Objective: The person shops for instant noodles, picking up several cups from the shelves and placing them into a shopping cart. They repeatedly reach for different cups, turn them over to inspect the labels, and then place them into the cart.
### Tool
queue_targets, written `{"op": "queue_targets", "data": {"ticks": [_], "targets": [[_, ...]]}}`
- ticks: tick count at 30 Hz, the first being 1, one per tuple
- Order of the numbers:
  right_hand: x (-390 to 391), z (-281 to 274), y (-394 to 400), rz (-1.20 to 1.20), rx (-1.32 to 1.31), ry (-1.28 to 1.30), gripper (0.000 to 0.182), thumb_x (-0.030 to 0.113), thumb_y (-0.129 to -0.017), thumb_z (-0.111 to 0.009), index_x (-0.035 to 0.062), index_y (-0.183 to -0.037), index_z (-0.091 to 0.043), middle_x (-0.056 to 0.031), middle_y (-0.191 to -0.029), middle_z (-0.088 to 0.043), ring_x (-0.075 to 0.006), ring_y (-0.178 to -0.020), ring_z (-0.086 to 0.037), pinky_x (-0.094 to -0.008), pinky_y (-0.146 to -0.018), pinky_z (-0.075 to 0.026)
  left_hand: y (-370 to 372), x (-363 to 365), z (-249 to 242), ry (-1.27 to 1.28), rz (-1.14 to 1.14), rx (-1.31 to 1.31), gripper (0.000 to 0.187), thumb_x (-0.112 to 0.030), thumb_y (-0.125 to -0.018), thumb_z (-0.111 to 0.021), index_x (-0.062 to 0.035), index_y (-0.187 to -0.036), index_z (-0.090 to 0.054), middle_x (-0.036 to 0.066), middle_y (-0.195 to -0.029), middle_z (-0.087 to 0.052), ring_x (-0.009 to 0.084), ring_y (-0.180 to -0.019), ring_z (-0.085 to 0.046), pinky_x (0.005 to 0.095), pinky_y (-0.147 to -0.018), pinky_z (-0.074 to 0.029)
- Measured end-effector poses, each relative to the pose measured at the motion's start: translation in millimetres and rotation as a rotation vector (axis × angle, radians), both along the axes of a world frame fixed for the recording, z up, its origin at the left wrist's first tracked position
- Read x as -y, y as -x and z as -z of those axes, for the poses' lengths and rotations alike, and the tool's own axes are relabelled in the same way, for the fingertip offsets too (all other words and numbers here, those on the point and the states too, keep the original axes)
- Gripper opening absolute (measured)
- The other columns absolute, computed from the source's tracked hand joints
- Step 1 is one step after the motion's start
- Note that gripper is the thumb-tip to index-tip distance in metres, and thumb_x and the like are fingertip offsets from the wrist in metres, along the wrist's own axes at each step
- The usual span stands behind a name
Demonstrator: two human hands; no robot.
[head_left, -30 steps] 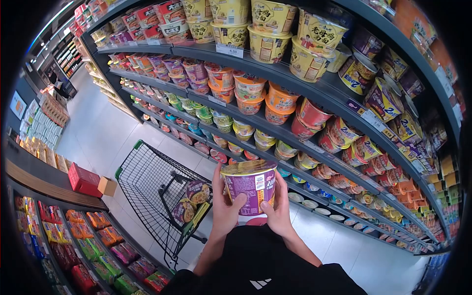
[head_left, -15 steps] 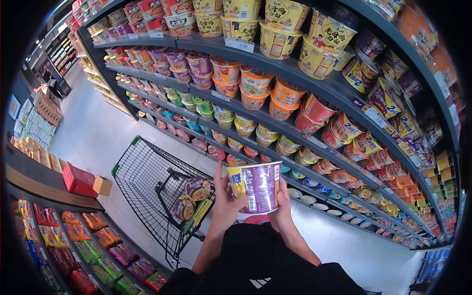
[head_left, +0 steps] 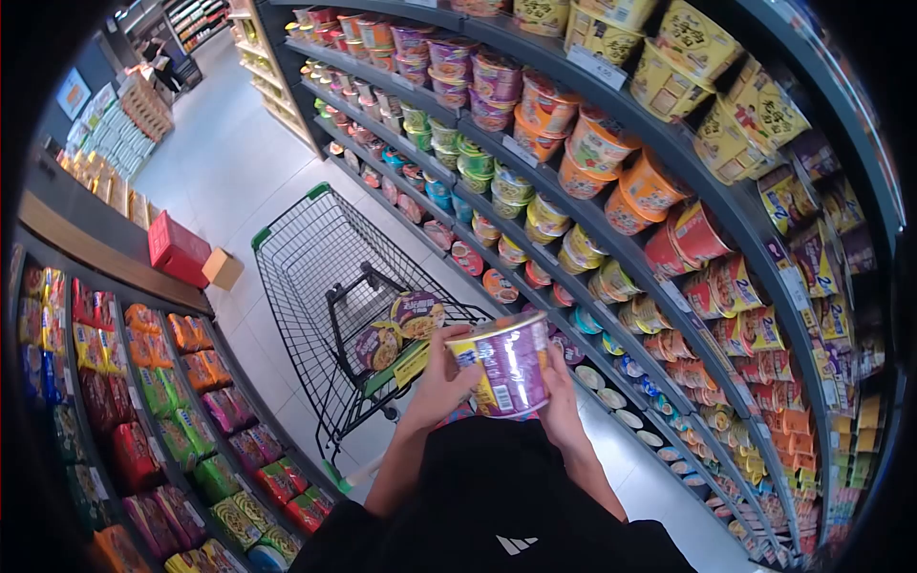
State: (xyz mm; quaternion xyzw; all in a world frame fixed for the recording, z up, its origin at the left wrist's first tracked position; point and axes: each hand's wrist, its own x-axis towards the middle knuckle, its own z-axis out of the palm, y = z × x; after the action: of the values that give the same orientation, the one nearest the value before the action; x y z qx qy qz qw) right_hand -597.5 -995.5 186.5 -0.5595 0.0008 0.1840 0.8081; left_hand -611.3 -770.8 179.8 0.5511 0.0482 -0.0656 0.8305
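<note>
A purple and yellow instant noodle cup [head_left: 513,368] is held between my two hands in front of my chest, tilted slightly, with its barcode and printed side facing me. My left hand [head_left: 444,380] grips its left side, the thumb lying across the front. On the right side, my right hand [head_left: 562,396] wraps around the cup, its fingers partly hidden behind it. Just left of my hands stands a shopping cart [head_left: 296,277] of black wire with green corners. Two round noodle cups, one upper [head_left: 418,313] and one lower [head_left: 378,347], lie in the cart.
Shelves of cup noodles [head_left: 535,158] curve along the right. Low racks of bagged noodles [head_left: 172,411] line the left. Beyond the cart are a red box [head_left: 178,250] and a small cardboard box [head_left: 222,268] on the floor. A person [head_left: 160,65] stands far down the aisle.
My view has turned left, so the cart and shelves sit differently in the picture. Both hands still hold the noodle cup, which has tilted a little.
</note>
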Motion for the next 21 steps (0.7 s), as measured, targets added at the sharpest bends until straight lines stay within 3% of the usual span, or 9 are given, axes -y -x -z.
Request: {"op": "queue_targets", "data": {"ticks": [3,4,7,8,11,12,16,21], "targets": [[-21.5,-27.7,1.8,-0.174,0.087,0.23,0.068,0.016,-0.108,-0.059,0.0114,-0.168,-0.027,-0.0169,-0.161,-0.044,-0.028,-0.142,-0.054,-0.0443,-0.118,-0.043,11.8,-40.9,27.9,-0.221,-0.212,0.001,0.078,-0.013,-0.092,-0.08,-0.0045,-0.152,-0.031,0.015,-0.137,-0.054,0.0232,-0.124,-0.06,0.0386,-0.106,-0.051],[-22.3,-15.2,1.6,-0.193,0.121,0.24,0.074,0.002,-0.104,-0.062,0.0143,-0.168,-0.028,-0.0169,-0.159,-0.044,-0.0282,-0.14,-0.055,-0.0428,-0.114,-0.047,13.9,-55.6,36.5,-0.234,-0.304,-0.018,0.079,-0.011,-0.091,-0.081,-0.004,-0.152,-0.031,0.016,-0.138,-0.054,0.0236,-0.123,-0.061,0.0384,-0.106,-0.052],[-25.3,-12.3,-2.3,-0.257,0.133,0.3,0.072,0.009,-0.106,-0.065,0.0132,-0.167,-0.028,-0.019,-0.156,-0.047,-0.028,-0.138,-0.057,-0.0377,-0.096,-0.058,14.1,-89.2,37.3,-0.328,-0.573,-0.017,0.089,-0.005,-0.086,-0.085,-0.0015,-0.154,-0.028,0.018,-0.139,-0.054,0.0248,-0.124,-0.061,0.0374,-0.104,-0.055],[-27.0,-16.7,-3.6,-0.247,0.084,0.298,0.071,0.001,-0.104,-0.063,0.0125,-0.166,-0.031,-0.0155,-0.152,-0.05,-0.0268,-0.136,-0.058,-0.0385,-0.108,-0.052,14.6,-102.8,41.4,-0.461,-0.611,-0.05,0.101,-0.009,-0.081,-0.09,0.0011,-0.158,-0.027,0.02,-0.14,-0.051,0.03,-0.124,-0.062,0.0405,-0.105,-0.054],[-21.3,-4.8,-9.0,-0.259,0.07,0.305,0.068,0.007,-0.105,-0.066,0.0112,-0.164,-0.032,-0.0168,-0.149,-0.052,-0.0258,-0.133,-0.059,-0.0373,-0.097,-0.058,14.1,-147.4,104.2,-1.101,-0.685,-0.155,0.11,-0.017,-0.076,-0.095,0.0017,-0.161,-0.028,0.023,-0.142,-0.047,0.0369,-0.124,-0.061,0.0442,-0.107,-0.052],[-20.2,-4.4,-10.0,-0.251,0.072,0.308,0.067,0.007,-0.105,-0.066,0.0106,-0.163,-0.033,-0.0163,-0.148,-0.053,-0.0254,-0.132,-0.059,-0.0372,-0.097,-0.058,12.4,-153.4,110.6,-1.138,-0.668,-0.265,0.115,-0.026,-0.071,-0.097,0.0021,-0.162,-0.033,0.026,-0.145,-0.043,0.0425,-0.125,-0.059,0.0463,-0.109,-0.051],[-17.3,-4.7,-12.6,-0.23,0.067,0.336,0.063,0.006,-0.105,-0.066,0.0084,-0.161,-0.037,-0.0145,-0.142,-0.057,-0.0238,-0.127,-0.061,-0.0368,-0.098,-0.057,12.4,-189.5,203.5,-1.302,-0.46,-0.365,0.115,-0.038,-0.068,-0.095,-0.0043,-0.163,-0.04,0.027,-0.147,-0.042,0.0439,-0.127,-0.059,0.044,-0.11,-0.051],[-12.1,1.9,-14.2,-0.181,0.035,0.349,0.058,0.002,-0.105,-0.064,0.0073,-0.158,-0.041,-0.0131,-0.138,-0.06,-0.0223,-0.123,-0.063,-0.0355,-0.102,-0.055,0.9,-194.8,235.9,-1.334,-0.288,-0.282,0.118,-0.032,-0.068,-0.096,-0.009,-0.166,-0.035,0.029,-0.154,-0.038,0.0468,-0.137,-0.053,0.0452,-0.112,-0.05]]}}
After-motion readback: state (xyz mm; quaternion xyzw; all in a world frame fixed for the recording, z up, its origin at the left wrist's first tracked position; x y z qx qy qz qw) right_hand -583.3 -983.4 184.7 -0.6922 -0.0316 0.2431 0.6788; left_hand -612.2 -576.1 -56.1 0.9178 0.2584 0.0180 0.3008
